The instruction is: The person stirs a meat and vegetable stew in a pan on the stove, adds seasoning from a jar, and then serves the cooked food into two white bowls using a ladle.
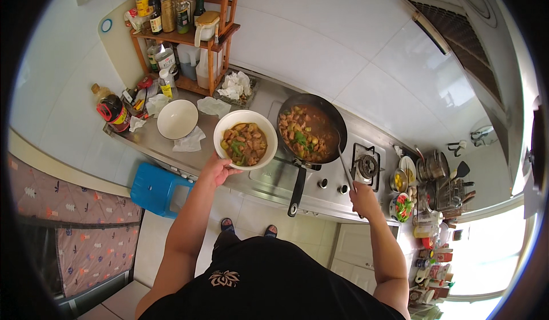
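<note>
My left hand [217,171] grips the near rim of a white bowl [223,127], which is partly filled with a stew [244,144] of meat chunks and green pepper in brown sauce. Just right of the bowl, a black frying pan [339,114] sits on the gas stove, its long handle [297,191] pointing towards me. More of the same stew [300,133] lies in the pan, with sauce pooled on its right side. My right hand [364,200] is closed around the handle of a metal cooking utensil [344,163]. The utensil's head is down in the pan, hidden by the sauce.
A second white bowl [177,119] stands on the steel counter at left. Behind it rises a wooden spice rack [227,33] with bottles. A bare gas burner [367,166] lies right of the pan. Further right are a bowl of cut peppers [402,207] and stacked pots [433,165]. A blue plastic stool [154,187] stands below.
</note>
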A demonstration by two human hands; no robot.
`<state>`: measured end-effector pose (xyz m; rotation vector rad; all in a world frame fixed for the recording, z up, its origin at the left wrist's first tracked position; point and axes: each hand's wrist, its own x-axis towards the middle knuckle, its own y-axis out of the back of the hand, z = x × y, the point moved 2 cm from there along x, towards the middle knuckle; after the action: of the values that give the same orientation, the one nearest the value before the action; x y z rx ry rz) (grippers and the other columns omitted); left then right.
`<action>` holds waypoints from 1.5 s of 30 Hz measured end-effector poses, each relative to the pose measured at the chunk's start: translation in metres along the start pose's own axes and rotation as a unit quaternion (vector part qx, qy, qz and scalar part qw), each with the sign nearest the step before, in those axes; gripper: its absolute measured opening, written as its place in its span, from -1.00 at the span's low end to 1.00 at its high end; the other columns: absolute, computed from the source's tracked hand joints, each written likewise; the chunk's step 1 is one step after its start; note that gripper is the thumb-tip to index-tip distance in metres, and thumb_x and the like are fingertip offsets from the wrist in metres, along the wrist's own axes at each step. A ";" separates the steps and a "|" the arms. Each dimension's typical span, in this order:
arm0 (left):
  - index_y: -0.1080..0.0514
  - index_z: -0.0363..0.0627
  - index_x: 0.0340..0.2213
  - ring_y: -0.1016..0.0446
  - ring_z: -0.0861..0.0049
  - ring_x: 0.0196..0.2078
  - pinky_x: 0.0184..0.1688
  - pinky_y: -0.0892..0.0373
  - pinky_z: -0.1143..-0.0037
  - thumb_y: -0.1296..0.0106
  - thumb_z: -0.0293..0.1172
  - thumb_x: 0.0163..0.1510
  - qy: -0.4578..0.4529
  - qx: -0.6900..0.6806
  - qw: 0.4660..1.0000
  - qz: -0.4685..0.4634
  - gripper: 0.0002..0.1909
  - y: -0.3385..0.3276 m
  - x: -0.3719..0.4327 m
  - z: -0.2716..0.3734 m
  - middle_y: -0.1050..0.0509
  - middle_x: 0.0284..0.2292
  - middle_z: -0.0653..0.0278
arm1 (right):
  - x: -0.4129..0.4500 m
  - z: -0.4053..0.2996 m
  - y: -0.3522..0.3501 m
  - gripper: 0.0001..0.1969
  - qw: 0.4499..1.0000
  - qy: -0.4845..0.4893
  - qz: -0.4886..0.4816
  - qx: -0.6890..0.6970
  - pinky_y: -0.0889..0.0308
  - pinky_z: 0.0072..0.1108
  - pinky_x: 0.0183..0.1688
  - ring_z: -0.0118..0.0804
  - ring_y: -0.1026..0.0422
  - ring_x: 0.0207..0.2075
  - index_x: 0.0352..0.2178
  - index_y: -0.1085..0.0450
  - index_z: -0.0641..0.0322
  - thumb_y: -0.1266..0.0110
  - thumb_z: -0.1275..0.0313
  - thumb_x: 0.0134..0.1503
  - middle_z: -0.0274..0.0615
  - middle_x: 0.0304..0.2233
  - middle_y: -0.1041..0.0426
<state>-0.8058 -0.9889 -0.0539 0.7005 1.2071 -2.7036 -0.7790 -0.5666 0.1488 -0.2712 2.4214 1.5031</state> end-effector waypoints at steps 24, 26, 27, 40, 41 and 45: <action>0.09 0.13 0.19 -0.34 0.02 0.04 -0.10 -0.44 -0.01 0.18 -0.77 -0.05 0.017 -0.002 0.999 -0.029 -0.19 0.000 -0.003 -0.017 -0.17 0.10 0.02 | -0.007 0.045 -0.044 -0.60 0.730 -0.087 -0.073 0.674 -0.06 -0.75 -0.80 -0.58 -0.15 -0.76 0.06 -0.16 0.40 0.14 0.48 0.19 -0.10 -0.53 -0.37; 0.09 0.14 0.20 -0.35 0.03 0.04 -0.11 -0.44 0.00 0.18 -0.77 -0.05 0.021 -0.006 0.999 -0.038 -0.19 0.002 -0.001 -0.017 -0.17 0.10 0.02 | -0.011 0.042 -0.041 -0.61 0.723 -0.094 -0.076 0.681 -0.06 -0.75 -0.81 -0.58 -0.16 -0.76 0.05 -0.17 0.40 0.14 0.48 0.19 -0.10 -0.53 -0.37; 0.10 0.13 0.20 -0.35 0.04 0.03 -0.11 -0.44 0.00 0.18 -0.77 -0.05 0.020 -0.002 0.999 -0.033 -0.19 0.002 -0.002 -0.017 -0.17 0.10 0.02 | -0.012 0.039 -0.039 -0.61 0.719 -0.097 -0.078 0.684 -0.06 -0.75 -0.81 -0.58 -0.16 -0.77 0.05 -0.17 0.40 0.14 0.48 0.19 -0.09 -0.53 -0.37; 0.06 0.08 0.19 -0.34 0.04 0.04 -0.11 -0.44 -0.01 0.17 -0.77 -0.06 0.006 0.004 1.000 -0.020 -0.21 0.002 -0.004 -0.012 -0.19 0.09 0.03 | -0.021 0.032 -0.025 -0.57 0.699 -0.077 -0.090 0.705 -0.05 -0.75 -0.82 -0.56 -0.16 -0.75 0.08 -0.12 0.41 0.14 0.49 0.18 -0.07 -0.52 -0.36; 0.06 0.07 0.18 -0.34 0.04 0.04 -0.11 -0.44 -0.01 0.17 -0.77 -0.06 0.006 0.003 1.000 -0.022 -0.21 0.002 -0.005 -0.011 -0.19 0.09 0.03 | -0.020 0.034 -0.028 -0.57 0.692 -0.076 -0.096 0.712 -0.05 -0.75 -0.82 -0.56 -0.16 -0.75 0.08 -0.12 0.41 0.15 0.49 0.18 -0.07 -0.52 -0.36; 0.06 0.11 0.18 -0.33 0.03 0.05 -0.12 -0.44 -0.01 0.18 -0.77 -0.06 0.008 -0.002 1.000 -0.020 -0.21 0.006 -0.002 -0.012 -0.19 0.09 0.02 | -0.016 0.031 -0.033 -0.57 0.695 -0.095 -0.092 0.707 -0.06 -0.75 -0.82 -0.55 -0.17 -0.74 0.08 -0.12 0.42 0.15 0.50 0.18 -0.06 -0.51 -0.36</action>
<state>-0.7980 -0.9844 -0.0646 0.7072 1.2435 -2.7317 -0.7493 -0.5534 0.1134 0.0149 2.4750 -0.6246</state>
